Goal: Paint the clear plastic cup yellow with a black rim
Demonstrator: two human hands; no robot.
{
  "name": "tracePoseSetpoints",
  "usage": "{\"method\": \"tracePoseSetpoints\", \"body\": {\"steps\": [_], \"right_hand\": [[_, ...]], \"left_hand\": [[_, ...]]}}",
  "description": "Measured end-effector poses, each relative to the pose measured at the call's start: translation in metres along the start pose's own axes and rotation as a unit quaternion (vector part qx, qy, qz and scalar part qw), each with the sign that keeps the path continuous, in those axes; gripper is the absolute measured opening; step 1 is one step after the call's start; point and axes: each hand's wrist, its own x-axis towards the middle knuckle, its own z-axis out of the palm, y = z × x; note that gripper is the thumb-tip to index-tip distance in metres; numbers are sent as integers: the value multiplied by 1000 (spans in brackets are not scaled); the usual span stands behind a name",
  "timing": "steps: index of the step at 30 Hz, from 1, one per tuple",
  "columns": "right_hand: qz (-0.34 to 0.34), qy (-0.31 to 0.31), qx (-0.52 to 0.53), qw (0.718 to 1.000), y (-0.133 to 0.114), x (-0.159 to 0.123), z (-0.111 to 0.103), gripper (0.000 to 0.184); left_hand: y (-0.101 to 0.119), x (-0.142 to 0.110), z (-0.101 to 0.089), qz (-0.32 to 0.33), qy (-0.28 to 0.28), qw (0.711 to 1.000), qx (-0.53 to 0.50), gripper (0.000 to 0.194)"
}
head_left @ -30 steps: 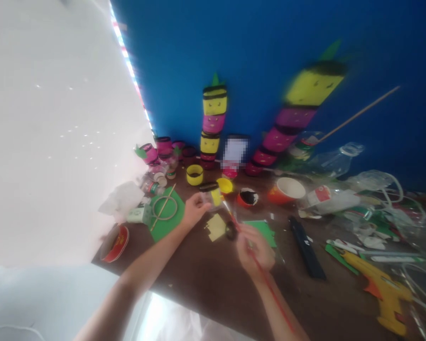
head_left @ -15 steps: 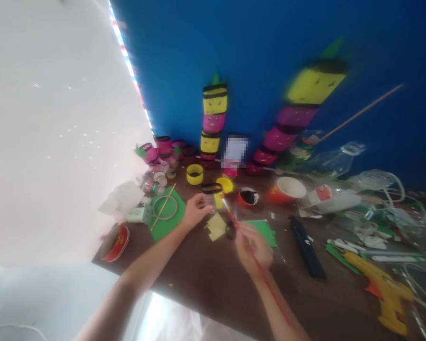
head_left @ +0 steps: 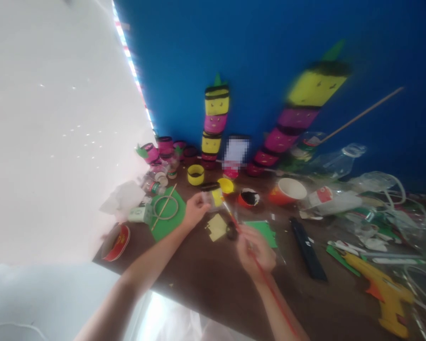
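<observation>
My left hand is closed on a clear plastic cup piece with a black rim and a patch of yellow paint on its side. Between the fingers of my right hand is a red-handled paintbrush, its bristles touching the yellow patch. Just behind the cup stands a small pot of yellow paint. A red cup with black paint is to its right. Below the cup lies a pale yellow paper piece, with a small dark round thing beside it.
Painted yellow and pink stacks stand against the blue wall. A yellow ring and green sheet lie left. Rightward are a paper cup, a black flat object, a yellow glue gun and plastic bottles.
The cup piece has turned a little in my left hand, so more of its clear side and yellow patch faces me. The brush stays at the yellow patch.
</observation>
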Motion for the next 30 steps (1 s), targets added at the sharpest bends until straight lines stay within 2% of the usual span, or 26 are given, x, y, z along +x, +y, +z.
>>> {"method": "tracePoseSetpoints", "body": {"steps": [10,19,30], "right_hand": [[8,-15,-3,1000,4,-3,4,20],[-2,-5,4,1000,-1,-1,0,13],[24,-28,3,999,4,-9,7,20]], "left_hand": [[0,-3,2,-9,-23,999,24,35],[4,-1,1,-1,23,999,34,28],[1,-4,4,-7,6,999,53,36]]}}
